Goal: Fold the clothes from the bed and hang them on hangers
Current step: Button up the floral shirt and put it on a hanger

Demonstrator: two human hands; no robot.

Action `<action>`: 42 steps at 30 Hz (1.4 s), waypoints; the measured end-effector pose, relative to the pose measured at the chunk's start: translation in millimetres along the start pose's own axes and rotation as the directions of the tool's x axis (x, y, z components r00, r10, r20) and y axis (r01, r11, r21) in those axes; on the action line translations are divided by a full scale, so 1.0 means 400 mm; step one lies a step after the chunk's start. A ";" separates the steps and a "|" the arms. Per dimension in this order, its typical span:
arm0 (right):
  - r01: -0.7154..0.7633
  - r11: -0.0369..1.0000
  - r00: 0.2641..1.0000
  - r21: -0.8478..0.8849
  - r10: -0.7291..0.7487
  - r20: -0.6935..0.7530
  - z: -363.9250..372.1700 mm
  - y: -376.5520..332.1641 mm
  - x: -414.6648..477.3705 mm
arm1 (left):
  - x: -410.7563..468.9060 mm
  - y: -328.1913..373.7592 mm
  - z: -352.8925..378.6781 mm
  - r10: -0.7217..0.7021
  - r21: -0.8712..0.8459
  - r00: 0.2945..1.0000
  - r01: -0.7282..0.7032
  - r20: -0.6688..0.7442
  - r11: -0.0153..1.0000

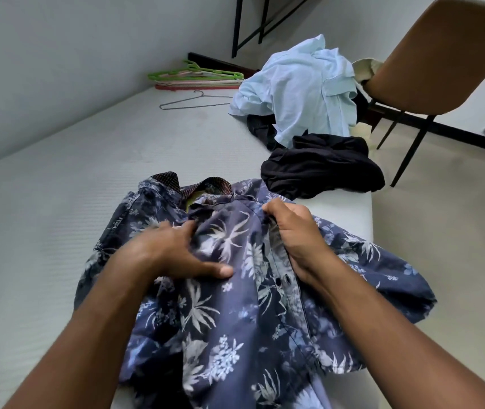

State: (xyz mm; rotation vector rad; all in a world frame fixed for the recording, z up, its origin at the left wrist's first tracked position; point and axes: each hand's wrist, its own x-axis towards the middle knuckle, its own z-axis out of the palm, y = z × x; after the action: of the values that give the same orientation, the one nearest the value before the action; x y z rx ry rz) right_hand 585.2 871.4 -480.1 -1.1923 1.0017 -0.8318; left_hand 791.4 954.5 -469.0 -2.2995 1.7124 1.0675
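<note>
Head view: the floral shirt (235, 305) lies front-up on the bed (58, 208), at the near right part of the mattress. Both hands are on its chest.

The right hand (294, 234) has its fingers (273, 211) curled tight round a bunch of cloth at the button edge. The left hand (173, 252) lies on the other front panel with its thumb stretched out. Its fingertips dig into the fabric below the collar (205, 187), but whether they pinch the cloth or only press it I cannot tell from this angle.

**Risks**
- The shirt's right sleeve (382, 276) and part of that side already hang past the mattress edge. A pull to the right, or letting go of the left panel, could probably drag the whole shirt onto the floor.
- The cloth is rucked under both hands, so folding now would likely set creases and leave the two fronts uneven.
- The black garment (320, 169) lies just beyond the shirt's shoulder and could get caught up in a fold.
- The hangers (197, 75) sit well apart at the far end of the bed, so the shirt must be carried or they must be fetched.

**Direction**
The shirt's long axis runs from collar to hem, roughly straight away from the person. The collar points to the far end of the bed and the hem comes toward the person.
</note>
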 end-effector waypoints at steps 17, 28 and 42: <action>0.089 0.970 0.976 -0.226 -0.130 -0.172 0.014 0.020 0.172 | 0.313 0.097 -0.164 0.201 0.066 0.557 -0.252 -0.806 0.965; 0.092 0.985 0.996 -0.144 -0.094 -0.002 0.022 0.006 0.082 | 0.049 0.110 0.081 -0.015 -0.656 0.759 -0.553 -0.651 0.514; 0.012 0.996 0.996 0.092 -0.020 0.089 0.024 -0.010 0.046 | 0.074 0.101 0.069 -0.002 -0.810 0.840 -0.523 -0.542 0.265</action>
State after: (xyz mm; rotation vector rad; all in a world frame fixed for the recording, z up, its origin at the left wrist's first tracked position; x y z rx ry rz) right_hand 600.7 856.8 -478.7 -1.1507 0.8735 -0.8211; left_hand 747.1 928.1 -493.5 -3.1674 1.9728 2.3432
